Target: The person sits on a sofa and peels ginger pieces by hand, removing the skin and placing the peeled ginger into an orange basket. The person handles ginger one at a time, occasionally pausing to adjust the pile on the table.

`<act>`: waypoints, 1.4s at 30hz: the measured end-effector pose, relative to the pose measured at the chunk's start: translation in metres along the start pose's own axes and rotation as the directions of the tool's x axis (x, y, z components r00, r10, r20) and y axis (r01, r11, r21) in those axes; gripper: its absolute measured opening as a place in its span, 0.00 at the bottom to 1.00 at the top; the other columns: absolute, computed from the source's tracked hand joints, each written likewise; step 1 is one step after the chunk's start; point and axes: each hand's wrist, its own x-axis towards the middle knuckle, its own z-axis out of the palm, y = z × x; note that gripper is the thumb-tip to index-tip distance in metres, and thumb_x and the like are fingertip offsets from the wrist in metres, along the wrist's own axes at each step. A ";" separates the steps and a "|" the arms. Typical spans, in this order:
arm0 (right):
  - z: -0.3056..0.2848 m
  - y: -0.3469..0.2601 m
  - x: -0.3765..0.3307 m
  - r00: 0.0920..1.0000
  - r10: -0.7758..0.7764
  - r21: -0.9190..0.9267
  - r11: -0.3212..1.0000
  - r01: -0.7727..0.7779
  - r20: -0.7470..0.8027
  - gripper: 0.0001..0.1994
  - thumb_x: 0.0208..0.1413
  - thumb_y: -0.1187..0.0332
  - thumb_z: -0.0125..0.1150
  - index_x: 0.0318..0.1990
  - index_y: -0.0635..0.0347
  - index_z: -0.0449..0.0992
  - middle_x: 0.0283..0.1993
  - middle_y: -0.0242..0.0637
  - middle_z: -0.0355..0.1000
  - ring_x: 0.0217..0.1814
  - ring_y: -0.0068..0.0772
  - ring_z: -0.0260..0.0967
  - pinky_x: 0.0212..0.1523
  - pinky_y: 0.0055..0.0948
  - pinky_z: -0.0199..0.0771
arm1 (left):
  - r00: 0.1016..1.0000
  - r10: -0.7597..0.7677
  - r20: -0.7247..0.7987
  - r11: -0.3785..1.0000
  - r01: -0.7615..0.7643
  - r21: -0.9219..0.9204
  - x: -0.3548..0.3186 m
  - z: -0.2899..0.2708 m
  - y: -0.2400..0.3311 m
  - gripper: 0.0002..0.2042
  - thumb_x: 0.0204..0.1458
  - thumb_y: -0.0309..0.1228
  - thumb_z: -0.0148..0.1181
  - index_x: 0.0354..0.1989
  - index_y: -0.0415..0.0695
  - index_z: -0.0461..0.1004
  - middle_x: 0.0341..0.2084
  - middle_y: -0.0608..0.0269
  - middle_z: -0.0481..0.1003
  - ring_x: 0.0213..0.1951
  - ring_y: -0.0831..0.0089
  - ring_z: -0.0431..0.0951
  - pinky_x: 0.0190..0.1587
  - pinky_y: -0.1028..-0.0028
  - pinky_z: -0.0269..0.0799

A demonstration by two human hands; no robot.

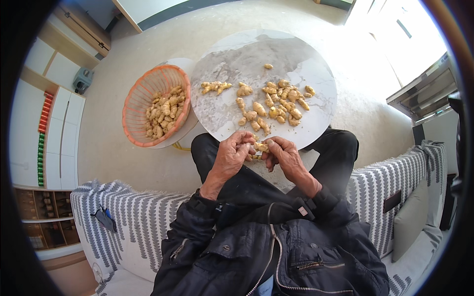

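Note:
Over my lap, at the near edge of the round marbled table [217, 112], a small knobbly piece of ginger root [261, 147] is pinched between my two hands. The fingers of my left hand [231, 154] close on its left end. My right hand [288, 157] grips the right end with thumb and fingers. Just beyond the hands lie loose ginger pieces, and a larger ginger pile [286, 101] sits right of the table's middle. A branched ginger root [216, 87] rests at the left, and a single small piece [268, 66] lies farther back.
Left of the table, an orange slatted plastic basket [130, 116] holds many ginger pieces on a pale round stand [192, 122]. A sofa with a grey-and-white patterned cover [133, 217] is behind me. A grey stool [83, 79] stands by the white cabinets [63, 133] at far left.

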 end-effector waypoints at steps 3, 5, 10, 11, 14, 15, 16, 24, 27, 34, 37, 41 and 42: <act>0.002 -0.001 0.001 0.999 0.039 0.059 0.997 -0.040 0.008 0.15 0.71 0.60 0.53 0.50 0.66 0.75 0.32 0.38 0.78 0.23 0.24 0.74 0.21 0.24 0.76 | 0.998 -0.001 0.067 0.999 -0.002 0.041 -0.002 0.001 0.002 0.11 0.63 0.23 0.56 0.51 0.34 0.75 0.34 0.63 0.79 0.31 0.79 0.80 0.33 0.78 0.78; 0.004 -0.001 0.001 0.998 0.066 0.132 0.989 -0.069 0.025 0.14 0.70 0.62 0.55 0.48 0.66 0.75 0.32 0.38 0.78 0.24 0.24 0.75 0.22 0.23 0.77 | 0.991 -0.005 0.134 0.998 -0.003 0.060 -0.001 0.001 0.002 0.11 0.63 0.23 0.57 0.52 0.33 0.75 0.33 0.63 0.79 0.31 0.80 0.79 0.33 0.78 0.78; 0.001 -0.001 0.003 0.997 0.075 0.135 0.988 -0.078 0.024 0.13 0.67 0.63 0.59 0.48 0.65 0.74 0.34 0.40 0.79 0.25 0.25 0.77 0.23 0.24 0.80 | 0.990 -0.033 0.135 0.999 0.029 0.028 0.002 0.000 -0.001 0.13 0.64 0.23 0.57 0.55 0.33 0.75 0.35 0.61 0.81 0.32 0.79 0.80 0.36 0.78 0.79; 0.000 -0.001 0.003 0.997 0.078 0.121 0.990 -0.079 0.014 0.13 0.67 0.63 0.60 0.48 0.65 0.74 0.33 0.40 0.79 0.25 0.26 0.77 0.23 0.24 0.80 | 0.987 -0.038 0.155 0.997 0.027 0.067 0.002 -0.001 -0.001 0.14 0.64 0.23 0.56 0.56 0.32 0.75 0.36 0.61 0.81 0.33 0.79 0.80 0.37 0.78 0.79; -0.003 0.000 0.003 0.997 0.077 0.137 0.988 -0.076 -0.003 0.13 0.66 0.63 0.62 0.46 0.64 0.72 0.33 0.40 0.79 0.25 0.26 0.77 0.22 0.25 0.80 | 0.985 -0.049 0.166 0.999 0.048 0.011 0.000 -0.002 0.000 0.14 0.64 0.23 0.55 0.56 0.32 0.75 0.34 0.61 0.82 0.33 0.78 0.80 0.38 0.77 0.79; -0.003 0.000 0.003 0.996 0.084 0.150 0.985 -0.081 -0.013 0.13 0.65 0.63 0.63 0.46 0.64 0.72 0.33 0.40 0.79 0.25 0.26 0.77 0.22 0.25 0.80 | 0.987 -0.033 0.157 0.999 0.031 0.013 0.000 -0.001 0.000 0.14 0.64 0.22 0.55 0.56 0.32 0.75 0.34 0.61 0.81 0.33 0.78 0.80 0.38 0.77 0.79; -0.003 0.001 0.002 0.997 0.076 0.162 0.984 -0.075 0.003 0.13 0.66 0.62 0.63 0.46 0.64 0.71 0.34 0.40 0.79 0.25 0.26 0.77 0.22 0.25 0.80 | 0.989 -0.040 0.145 0.999 0.039 0.011 -0.001 0.001 0.001 0.14 0.64 0.22 0.55 0.57 0.32 0.75 0.34 0.61 0.81 0.33 0.78 0.80 0.38 0.77 0.79; -0.002 0.000 0.003 0.994 0.102 0.131 0.986 -0.106 0.036 0.14 0.67 0.60 0.60 0.47 0.63 0.71 0.33 0.40 0.79 0.24 0.25 0.76 0.22 0.25 0.79 | 0.986 0.068 0.149 0.997 -0.074 0.030 0.002 0.005 -0.008 0.15 0.63 0.19 0.52 0.58 0.31 0.74 0.39 0.57 0.81 0.35 0.77 0.81 0.40 0.76 0.80; -0.002 0.001 0.004 0.994 0.103 0.237 0.966 -0.108 0.033 0.13 0.68 0.60 0.59 0.47 0.62 0.71 0.33 0.39 0.79 0.23 0.25 0.76 0.23 0.25 0.79 | 0.984 0.086 0.153 0.996 -0.086 -0.008 0.002 0.005 -0.010 0.16 0.62 0.18 0.51 0.58 0.31 0.73 0.40 0.57 0.80 0.37 0.76 0.82 0.42 0.76 0.80; -0.001 0.002 0.003 0.992 0.114 0.264 0.956 -0.125 0.058 0.12 0.69 0.61 0.58 0.47 0.61 0.70 0.33 0.39 0.78 0.23 0.25 0.75 0.22 0.26 0.79 | 0.995 -0.047 0.084 0.999 0.047 -0.001 0.000 0.007 -0.007 0.16 0.61 0.16 0.49 0.57 0.30 0.73 0.40 0.56 0.81 0.38 0.75 0.82 0.44 0.74 0.80; -0.001 0.003 0.002 0.992 0.114 0.279 0.952 -0.124 0.052 0.12 0.69 0.61 0.57 0.47 0.61 0.70 0.33 0.39 0.78 0.23 0.25 0.75 0.22 0.26 0.79 | 0.991 0.021 0.135 1.000 -0.024 0.015 0.002 0.002 -0.007 0.15 0.62 0.19 0.52 0.57 0.29 0.73 0.40 0.56 0.81 0.38 0.75 0.82 0.43 0.74 0.81; -0.001 0.003 0.003 0.992 0.109 0.302 0.945 -0.123 0.062 0.12 0.69 0.61 0.56 0.48 0.60 0.69 0.32 0.38 0.78 0.22 0.24 0.75 0.22 0.26 0.78 | 0.997 -0.009 0.080 0.998 0.014 -0.061 0.000 0.006 -0.005 0.14 0.62 0.20 0.54 0.56 0.30 0.74 0.38 0.57 0.82 0.35 0.77 0.81 0.41 0.75 0.81; -0.001 0.004 0.003 0.992 0.114 0.301 0.945 -0.127 0.062 0.12 0.69 0.61 0.56 0.48 0.60 0.69 0.32 0.38 0.78 0.22 0.24 0.75 0.21 0.25 0.78 | 0.997 -0.013 0.075 0.999 0.016 -0.038 -0.001 0.007 -0.004 0.14 0.62 0.20 0.54 0.55 0.30 0.75 0.37 0.57 0.82 0.34 0.77 0.81 0.40 0.76 0.80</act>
